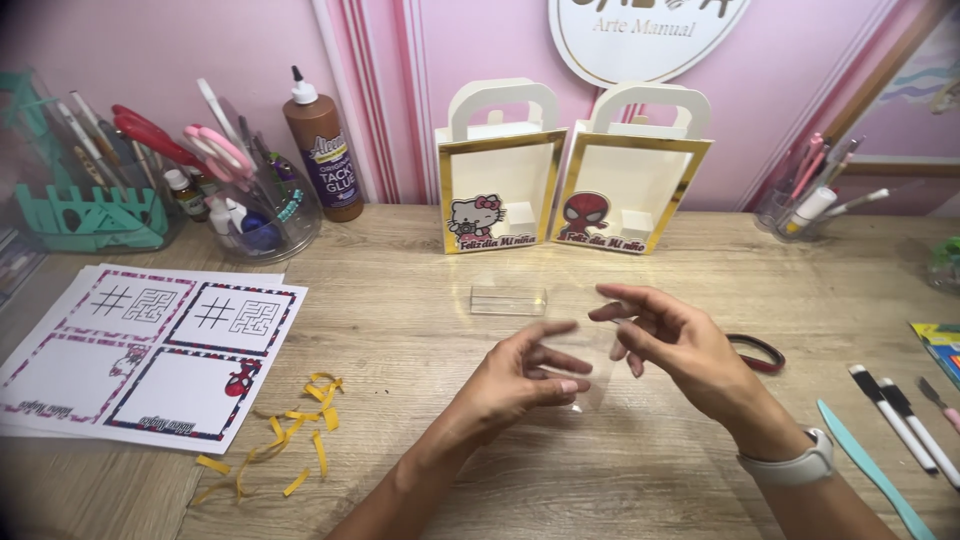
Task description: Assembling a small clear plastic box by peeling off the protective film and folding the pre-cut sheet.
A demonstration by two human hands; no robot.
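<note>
While both hands meet above the middle of a wooden craft table [420,330], a person works a thin sheet of clear plastic [590,375] between the fingertips. The left hand [520,385] pinches the sheet's near edge with thumb and curled fingers, closed lightly on it; the right hand [665,345], with a pale watch [795,465] at the wrist, has its fingers half spread, the tips touching the sheet's upper edge, though the transparency makes the exact hold hard to read. Just beyond the hands lies a small clear box with a gold edge [508,298], apart from them. Behind it stand two white gift bags with gold frames [575,180], upright against the pink wall. Printed game sheets [150,350] lie at the left, with yellow paper scraps [290,430] strewn beside them. By the look of it, the sheet is being shaped or folded in the air; any following move would call for a steady pinch on both edges so the slippery film does not spring flat.
</note>
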